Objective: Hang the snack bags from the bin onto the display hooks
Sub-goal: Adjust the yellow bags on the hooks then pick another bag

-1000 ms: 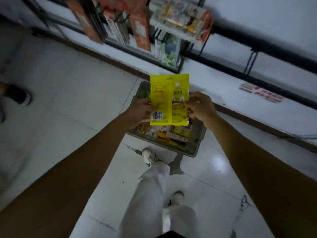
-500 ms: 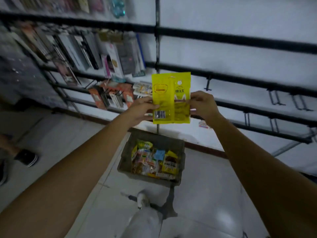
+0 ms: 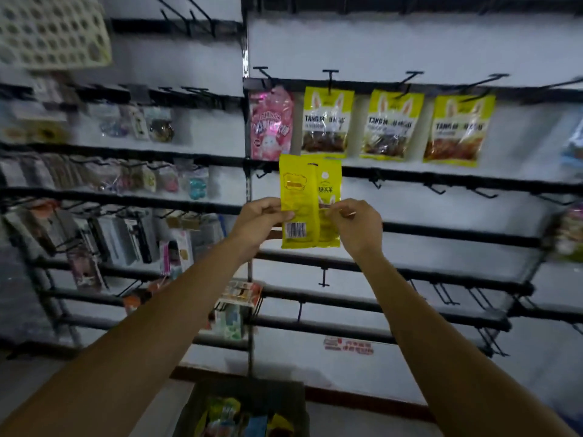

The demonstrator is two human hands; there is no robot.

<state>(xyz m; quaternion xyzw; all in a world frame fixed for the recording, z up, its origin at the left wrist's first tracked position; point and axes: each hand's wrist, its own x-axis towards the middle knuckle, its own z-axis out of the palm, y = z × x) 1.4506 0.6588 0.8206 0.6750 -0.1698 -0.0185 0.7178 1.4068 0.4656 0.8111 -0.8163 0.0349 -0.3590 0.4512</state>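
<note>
While left hand (image 3: 258, 223) and right hand (image 3: 356, 227) pinch yellow bags (image 3: 303, 197), rabbit bags (image 3: 391, 124) (three) hang above.

A white wall (image 3: 410, 45) fills most of the frame. Black horizontal rails (image 3: 441, 230) cross it in rows, with one black vertical post (image 3: 249, 272) in the centre. In the upper left is a white perforated basket (image 3: 53, 29), and lower down a red sticker (image 3: 348, 345) is on the wall above a brown baseboard (image 3: 362, 400). The light is dim.
</note>
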